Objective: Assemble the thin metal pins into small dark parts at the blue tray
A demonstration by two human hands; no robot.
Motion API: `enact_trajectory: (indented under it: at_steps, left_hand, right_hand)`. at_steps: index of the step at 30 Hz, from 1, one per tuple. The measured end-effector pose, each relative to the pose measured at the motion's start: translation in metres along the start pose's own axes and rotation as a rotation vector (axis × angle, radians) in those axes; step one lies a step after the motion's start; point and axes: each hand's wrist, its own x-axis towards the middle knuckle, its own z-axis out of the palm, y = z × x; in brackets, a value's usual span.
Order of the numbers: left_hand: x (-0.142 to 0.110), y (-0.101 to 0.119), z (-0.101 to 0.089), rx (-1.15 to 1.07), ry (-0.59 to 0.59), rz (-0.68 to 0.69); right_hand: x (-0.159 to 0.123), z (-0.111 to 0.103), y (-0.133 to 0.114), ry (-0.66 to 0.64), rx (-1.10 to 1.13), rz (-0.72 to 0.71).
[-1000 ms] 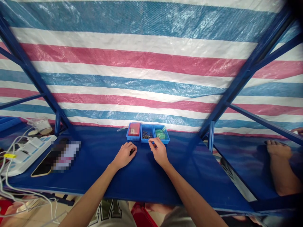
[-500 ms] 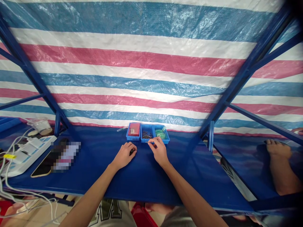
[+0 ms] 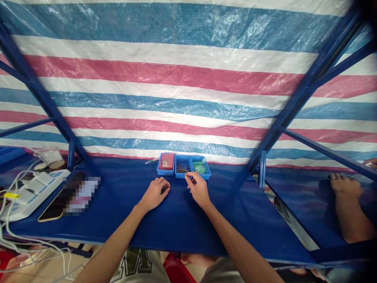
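My left hand (image 3: 155, 192) rests on the blue table with curled fingers. Small dark items (image 3: 163, 189) show between its thumb and fingers, too small to name. At the front edge of the middle blue bin (image 3: 183, 157) is my right hand (image 3: 198, 189), thumb and forefinger pinched together. Whatever lies in that pinch is too small to make out. Inside the middle bin are several dark screw-like pieces (image 3: 182, 168). The left bin (image 3: 165, 172) holds a red packet (image 3: 167, 161), and green plastic pieces (image 3: 200, 167) fill the right bin (image 3: 208, 173).
A white power strip (image 3: 38, 192) with tangled cables and a phone (image 3: 59, 202) lie at the left. Blue frame posts (image 3: 262, 169) rise on both sides before a striped sheet (image 3: 182, 90). Another person's hand (image 3: 347, 186) rests on the neighbouring table.
My right hand has shifted very slightly right, and its fingers have changed position a little. My left hand has stayed in place.
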Motion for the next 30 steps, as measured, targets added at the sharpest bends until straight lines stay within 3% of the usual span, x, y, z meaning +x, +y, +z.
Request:
enact_trajectory:
  at_steps: [11,23,30]
  left_hand:
    - [-0.0002,-0.0003,0.0004,0.002,-0.002,0.002]
    - [0.0003,0.0015,-0.0014,-0.002,-0.003,0.001]
    - [0.0003,0.0006,-0.0002,-0.003,-0.001,-0.005]
  right_hand:
    - [0.0002,-0.0009,0.0027,0.025,-0.109,-0.128]
    - [-0.0001,0.0009,-0.0002,0.012,0.066,0.164]
    - [0.0003,0.0015,0.0039,-0.012,-0.032,0.025]
